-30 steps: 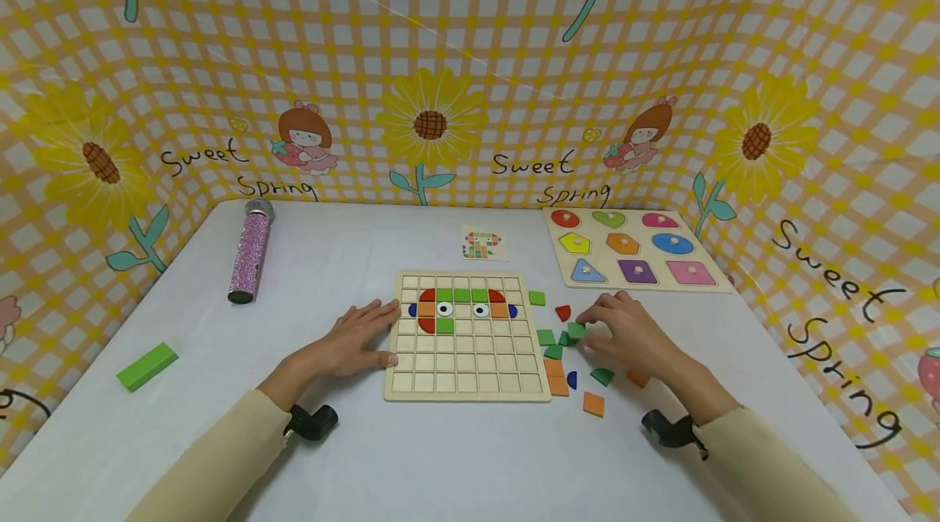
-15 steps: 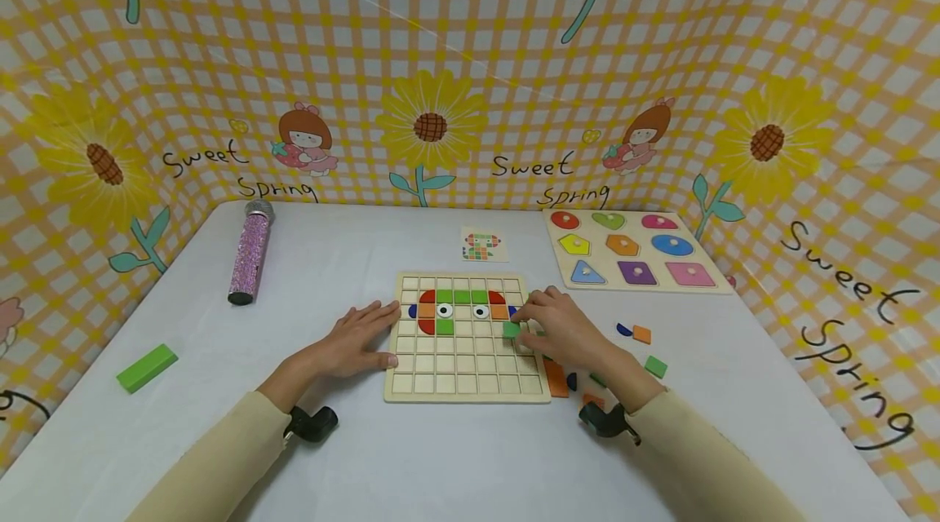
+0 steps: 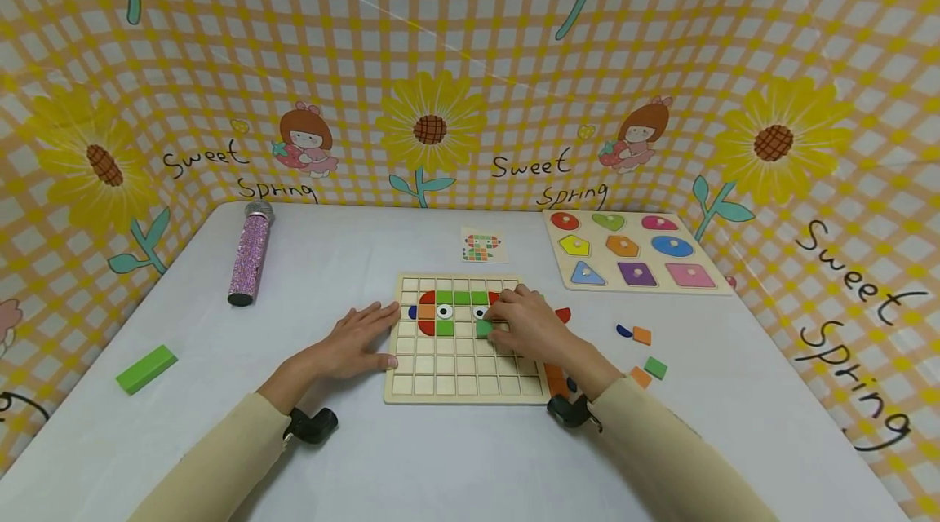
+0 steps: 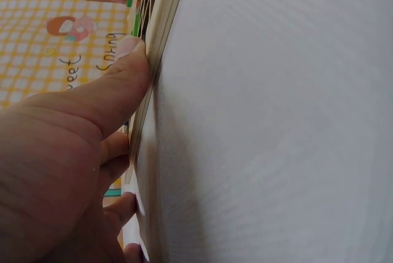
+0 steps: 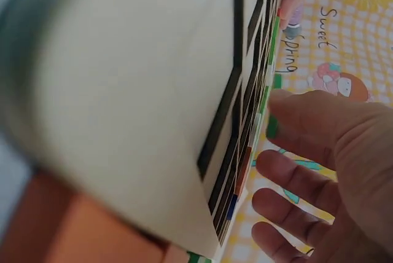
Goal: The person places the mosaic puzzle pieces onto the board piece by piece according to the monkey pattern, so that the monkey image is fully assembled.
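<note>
Lying straight-fingered against the left edge of the square-celled wooden board [image 3: 444, 384], the left hand [image 3: 356, 343] is gripping nothing; the right hand [image 3: 530, 325] is pinching a flat, square green tile [image 3: 484, 330] above it, nearer the right edge. Poor alignment could be leaving it tilted between cells. Beyond the far edge, a printed card [image 3: 485, 245] is lying.
</note>
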A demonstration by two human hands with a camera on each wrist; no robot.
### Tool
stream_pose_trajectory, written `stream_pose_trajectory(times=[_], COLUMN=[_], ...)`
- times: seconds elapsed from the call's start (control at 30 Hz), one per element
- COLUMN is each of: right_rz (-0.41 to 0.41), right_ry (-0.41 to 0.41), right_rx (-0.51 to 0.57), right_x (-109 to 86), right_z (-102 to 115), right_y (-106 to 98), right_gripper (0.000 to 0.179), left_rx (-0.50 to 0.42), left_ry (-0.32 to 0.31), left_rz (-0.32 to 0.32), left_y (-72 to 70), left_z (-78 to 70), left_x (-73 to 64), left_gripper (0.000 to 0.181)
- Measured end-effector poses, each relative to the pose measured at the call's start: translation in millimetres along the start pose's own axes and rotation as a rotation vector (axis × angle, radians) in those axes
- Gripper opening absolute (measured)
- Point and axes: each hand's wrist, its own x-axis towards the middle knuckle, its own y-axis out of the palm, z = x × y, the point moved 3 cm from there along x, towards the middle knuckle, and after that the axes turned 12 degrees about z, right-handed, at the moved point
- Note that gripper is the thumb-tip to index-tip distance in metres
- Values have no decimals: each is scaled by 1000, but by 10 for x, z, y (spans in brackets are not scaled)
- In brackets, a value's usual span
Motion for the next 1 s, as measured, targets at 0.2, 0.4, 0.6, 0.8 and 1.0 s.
stream_pose_trajectory(times=[0.2,0.4,0.6,0.8,1.0], right_rz=[6,10,11,17,19], right_ry=[3,16,24,28,34], right_rx=[-1,1,-5,-1,-2], right_x=[35,57,66,65,57], right_z=[-19,-8,-17,-14,-21], right_y=[42,53,75,82,89], right_gripper=[24,24,24,24,24], left_rx=[-5,-5,-4,-6,-7], left_ry=[2,10,18,18,15], left_rz=[0,-2,-9,-12,-17], left_y=[8,18,23,32,41], left_z=[3,8,14,28,33], left_x=[-7,-15,-18,-15,-9], left_gripper=[78,78,77,77,78])
